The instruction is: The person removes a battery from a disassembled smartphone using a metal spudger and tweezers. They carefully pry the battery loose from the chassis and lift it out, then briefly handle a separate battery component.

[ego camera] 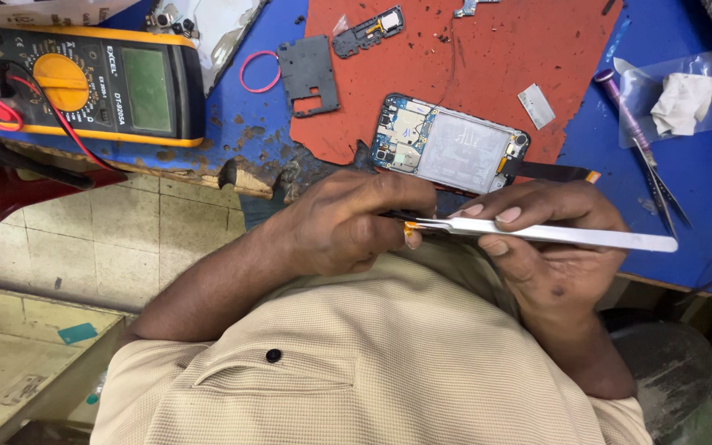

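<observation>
Nearest, a beige shirt [389, 363] with a dark button fills the bottom of the view, and both forearms reach in over it. Which hand is the person's left and which the right is judged from how the arms lie, with the camera looking down over the chest. The left hand [348, 222], on the left of the scene, is curled closed and pinches a small dark part with an orange tip [409, 231] between thumb and fingers. The right hand [537, 247], on the right, is closed around silver tweezers [554, 234], whose points meet that orange tip just beside the left thumb. The two hands touch at the middle, held over the near edge of the table.

Just beyond the hands, an opened phone [451, 144] lies face down with its back removed, circuit board and battery showing. It rests half on a red mat [488, 58] and half on the worn blue table [686, 173]. A dark flat cable [558, 172] sticks out from its right side.

Farther left sit a yellow and black multimeter [84, 82] with red leads, a pink rubber band [259, 72] and a dark plastic cover plate [309, 74]. Farther right lie a purple-handled tool [636, 136] and a clear bag holding white tissue [681, 99]. At the far edge of the mat lies a small circuit strip [368, 31].
</observation>
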